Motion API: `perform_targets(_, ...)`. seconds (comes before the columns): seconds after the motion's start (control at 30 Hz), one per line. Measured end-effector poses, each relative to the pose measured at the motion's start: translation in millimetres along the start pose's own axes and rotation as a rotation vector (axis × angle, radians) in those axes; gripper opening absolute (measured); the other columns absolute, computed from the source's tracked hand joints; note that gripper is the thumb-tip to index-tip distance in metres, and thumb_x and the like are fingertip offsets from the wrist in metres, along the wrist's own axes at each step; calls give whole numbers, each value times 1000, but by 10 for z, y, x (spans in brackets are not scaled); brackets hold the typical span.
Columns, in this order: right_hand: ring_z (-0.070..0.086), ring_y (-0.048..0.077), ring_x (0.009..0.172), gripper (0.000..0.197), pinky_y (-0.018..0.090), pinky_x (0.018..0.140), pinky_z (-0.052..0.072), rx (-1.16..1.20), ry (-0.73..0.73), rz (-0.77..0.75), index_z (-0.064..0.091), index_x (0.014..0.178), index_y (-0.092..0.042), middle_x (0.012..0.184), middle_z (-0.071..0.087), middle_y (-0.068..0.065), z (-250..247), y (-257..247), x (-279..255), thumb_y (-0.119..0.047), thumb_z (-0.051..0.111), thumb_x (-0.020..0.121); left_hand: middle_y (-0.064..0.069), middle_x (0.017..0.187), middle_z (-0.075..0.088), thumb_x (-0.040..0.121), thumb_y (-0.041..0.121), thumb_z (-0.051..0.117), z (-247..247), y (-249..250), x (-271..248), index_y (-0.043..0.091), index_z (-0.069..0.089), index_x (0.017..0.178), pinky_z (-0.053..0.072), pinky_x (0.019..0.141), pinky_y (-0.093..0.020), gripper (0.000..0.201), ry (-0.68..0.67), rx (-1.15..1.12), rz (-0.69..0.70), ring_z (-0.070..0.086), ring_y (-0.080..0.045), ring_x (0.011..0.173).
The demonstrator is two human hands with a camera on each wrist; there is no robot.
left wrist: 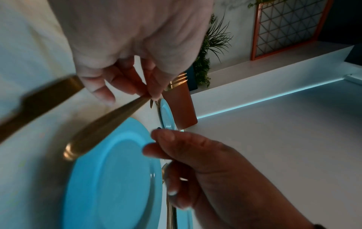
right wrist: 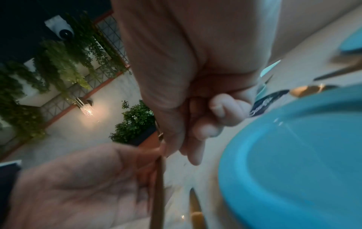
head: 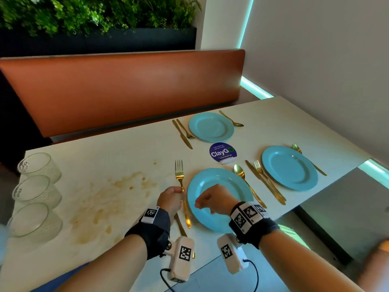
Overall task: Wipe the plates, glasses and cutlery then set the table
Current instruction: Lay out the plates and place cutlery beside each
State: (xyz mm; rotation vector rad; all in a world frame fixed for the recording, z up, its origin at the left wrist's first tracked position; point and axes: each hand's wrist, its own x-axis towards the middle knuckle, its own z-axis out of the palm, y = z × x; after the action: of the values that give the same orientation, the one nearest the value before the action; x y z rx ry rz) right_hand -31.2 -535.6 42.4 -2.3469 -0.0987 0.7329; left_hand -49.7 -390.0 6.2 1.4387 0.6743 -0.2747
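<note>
My left hand (head: 181,189) pinches a gold fork (head: 179,171) by its neck, tines pointing away, just left of the near blue plate (head: 223,180). In the left wrist view the fingertips (left wrist: 154,93) nip the fork (left wrist: 101,127) and its handle slants down over the plate rim (left wrist: 109,178). A gold knife (head: 180,225) lies on the table under my left wrist. My right hand (head: 197,206) hovers over the plate with loosely curled fingers (right wrist: 203,128) and holds nothing. A gold spoon (head: 242,171) lies right of the plate.
Three glasses (head: 34,190) stand in a row at the table's left end beside brown stains (head: 117,197). Two more blue plates (head: 211,127) (head: 289,167) with gold cutlery are set farther off. A ClayGo sign (head: 223,152) stands mid-table. An orange bench (head: 126,91) runs behind.
</note>
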Motion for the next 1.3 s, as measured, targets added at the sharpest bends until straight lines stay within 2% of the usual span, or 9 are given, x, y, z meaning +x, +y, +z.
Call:
perform_targets(0.1, 49, 1, 41, 10, 12, 51, 45, 73, 6, 41, 75, 88, -10, 72, 67, -3, 422, -163, -158, -13, 66, 83, -3, 66, 51, 89, -1, 53, -275, -74, -229, 13, 60, 84, 36, 53, -22, 17, -39, 26, 4, 41, -14, 56)
perform_targets(0.2, 47, -2, 34, 12, 10, 41, 38, 112, 22, 67, 72, 72, -19, 65, 64, -6, 761, -272, -293, -12, 68, 81, -1, 65, 51, 91, 1, 53, -518, -155, -459, 15, 60, 83, 36, 54, -22, 17, -94, 61, 8, 42, -12, 57)
perform_targets(0.3, 48, -1, 42, 23, 10, 40, 37, 143, 73, 112, 68, 62, -23, 51, 60, -13, 1013, -340, -411, -11, 67, 81, 0, 72, 56, 92, 6, 55, -737, -260, -571, 14, 62, 99, 38, 55, -20, 13, -115, 122, 26, 47, -11, 62)
perform_targets(0.43, 58, 9, 72, 16, 14, 58, 44, -121, 110, 174, 74, 94, -11, 77, 64, -6, 1067, -361, -450, -10, 63, 83, -5, 93, 56, 93, 16, 57, -1024, -333, -621, 11, 57, 116, 41, 58, -20, 24, -140, 193, 2, 52, -17, 81)
perform_targets(0.57, 63, 21, 101, 27, 27, 87, 53, -427, 113, 283, 70, 105, -8, 107, 68, 5, 962, -249, -353, -13, 50, 87, -1, 79, 55, 93, 12, 55, -1215, -373, -551, 10, 59, 107, 40, 56, -21, 15, -95, 186, -22, 50, -13, 66)
perform_targets(0.7, 56, 17, 78, 26, 21, 60, 46, -506, 120, 395, 66, 103, -4, 86, 59, 2, 932, -129, -190, -18, 52, 87, 1, 74, 54, 92, 8, 54, -1334, -394, -445, 15, 57, 85, 41, 55, -21, 10, -61, 167, -46, 51, -11, 60)
perform_targets(0.83, 62, 19, 79, 20, 25, 72, 54, -497, 164, 463, 65, 99, -6, 87, 62, 5, 970, -54, -48, -18, 55, 86, 2, 75, 56, 91, 6, 54, -1362, -393, -354, 18, 56, 79, 42, 55, -21, 17, -49, 162, -60, 52, -11, 61)
perform_targets(1.0, 56, 18, 73, 20, 24, 69, 50, -506, 174, 492, 63, 103, -5, 91, 65, 6, 1021, -33, 17, -16, 52, 90, 2, 75, 58, 91, 6, 54, -1321, -364, -277, 19, 56, 77, 43, 55, -21, 19, -53, 170, -60, 53, -11, 61)
perform_targets(1.3, 64, 24, 100, 25, 30, 85, 50, -567, 294, 477, 60, 106, -6, 109, 64, 8, 1093, -145, 25, -7, 41, 91, 0, 81, 60, 91, 6, 54, -1291, -362, -205, 21, 55, 75, 42, 54, -21, 22, -49, 189, -70, 53, -11, 61)
